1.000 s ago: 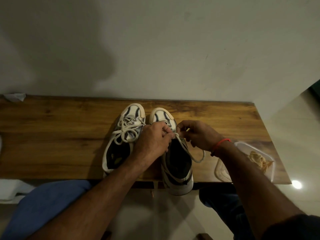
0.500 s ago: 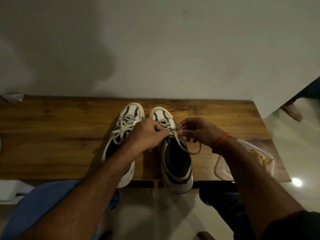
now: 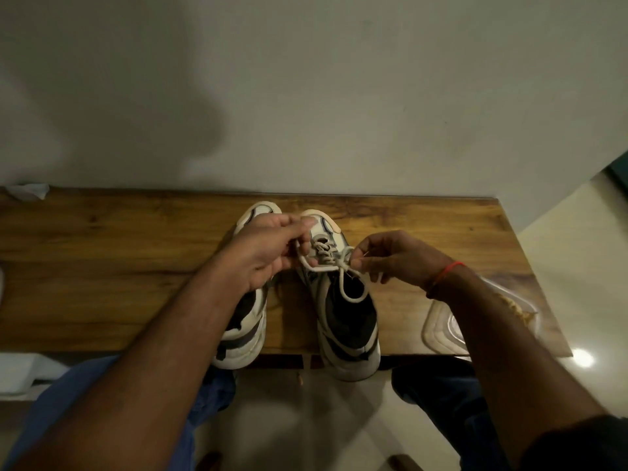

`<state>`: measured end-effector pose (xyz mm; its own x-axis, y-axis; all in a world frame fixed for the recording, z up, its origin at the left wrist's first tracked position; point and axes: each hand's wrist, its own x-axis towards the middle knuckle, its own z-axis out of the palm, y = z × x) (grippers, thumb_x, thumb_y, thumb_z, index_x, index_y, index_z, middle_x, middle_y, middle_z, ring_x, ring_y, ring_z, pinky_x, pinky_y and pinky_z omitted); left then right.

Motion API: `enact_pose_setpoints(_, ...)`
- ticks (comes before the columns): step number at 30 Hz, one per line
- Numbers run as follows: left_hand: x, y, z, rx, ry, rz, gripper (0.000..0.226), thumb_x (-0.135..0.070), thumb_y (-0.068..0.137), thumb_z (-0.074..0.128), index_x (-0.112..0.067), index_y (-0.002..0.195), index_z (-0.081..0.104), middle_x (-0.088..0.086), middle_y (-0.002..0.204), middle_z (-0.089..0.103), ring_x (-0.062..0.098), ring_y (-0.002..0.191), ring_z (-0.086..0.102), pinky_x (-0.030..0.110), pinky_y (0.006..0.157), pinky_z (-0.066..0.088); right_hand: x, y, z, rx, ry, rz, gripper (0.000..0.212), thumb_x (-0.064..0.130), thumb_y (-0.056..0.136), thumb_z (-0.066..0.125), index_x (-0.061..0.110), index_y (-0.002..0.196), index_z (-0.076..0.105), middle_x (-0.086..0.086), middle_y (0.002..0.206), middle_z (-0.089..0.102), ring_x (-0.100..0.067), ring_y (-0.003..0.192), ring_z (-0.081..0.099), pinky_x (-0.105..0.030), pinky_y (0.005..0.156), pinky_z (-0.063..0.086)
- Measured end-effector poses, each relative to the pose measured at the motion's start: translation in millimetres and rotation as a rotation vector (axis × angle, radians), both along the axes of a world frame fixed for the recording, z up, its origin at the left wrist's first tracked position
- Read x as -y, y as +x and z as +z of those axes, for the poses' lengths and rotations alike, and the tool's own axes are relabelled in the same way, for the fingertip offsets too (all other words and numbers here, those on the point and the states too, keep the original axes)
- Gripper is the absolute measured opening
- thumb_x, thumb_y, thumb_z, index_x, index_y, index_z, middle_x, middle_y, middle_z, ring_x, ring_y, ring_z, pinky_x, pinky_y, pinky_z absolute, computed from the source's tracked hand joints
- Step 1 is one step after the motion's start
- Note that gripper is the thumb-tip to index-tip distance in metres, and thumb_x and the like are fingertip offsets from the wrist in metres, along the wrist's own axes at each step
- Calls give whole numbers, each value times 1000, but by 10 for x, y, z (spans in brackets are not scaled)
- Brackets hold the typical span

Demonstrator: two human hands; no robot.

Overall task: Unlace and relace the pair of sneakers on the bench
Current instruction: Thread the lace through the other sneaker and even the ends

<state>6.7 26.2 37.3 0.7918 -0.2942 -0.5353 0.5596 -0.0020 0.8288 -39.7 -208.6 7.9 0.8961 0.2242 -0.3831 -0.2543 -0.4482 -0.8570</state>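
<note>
Two white-and-black sneakers sit side by side on the wooden counter, toes to the wall. Over the right-hand sneaker, the left hand curls its fingers around one pale cord lace loop; the right hand pinches the other loop beside the knot.

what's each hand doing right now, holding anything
Left hand: fingers curled, pinching a loop of the lace on the right sneaker.
Right hand: fingers curled, pinching the same lace beside the knot.
</note>
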Motion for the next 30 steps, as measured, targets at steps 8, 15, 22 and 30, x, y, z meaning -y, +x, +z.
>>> enact_pose_setpoints(8, -4, -76, -9, 150, 384, -442, 16, -5, 95, 64, -12, 104, 76, 4, 88, 79, 14, 80, 73, 26, 72, 60, -31, 21, -35, -8, -13, 8, 12, 21, 95, 64, 14, 102, 70, 3, 82, 72, -13, 75, 64, -35, 72, 53)
enact_pose_setpoints(15, 97, -116, -182, 356, 593, -386, 4, -18, 90, 74, -16, 91, 77, -5, 88, 77, 9, 84, 72, 28, 75, 59, -36, 20, -37, -1, -26, 33, 13, 25, 95, 63, 15, 100, 70, 4, 82, 72, -12, 75, 65, -33, 71, 53)
enact_pose_setpoints(22, 185, -200, -262, 413, 627, -306, 14, -33, 94, 70, -21, 91, 75, -7, 93, 73, 9, 91, 67, 35, 83, 57, -23, 27, -57, 16, -41, 50, 13, 23, 96, 62, 14, 102, 70, -1, 87, 73, -12, 76, 66, -34, 73, 54)
enact_pose_setpoints(30, 256, -261, -253, 437, 574, -286, 10, -30, 89, 76, -23, 96, 75, -10, 94, 72, 2, 90, 63, 21, 69, 46, -62, 41, -80, -1, -9, 41, 21, 29, 89, 71, 14, 103, 69, 2, 81, 71, -11, 73, 64, -33, 70, 53)
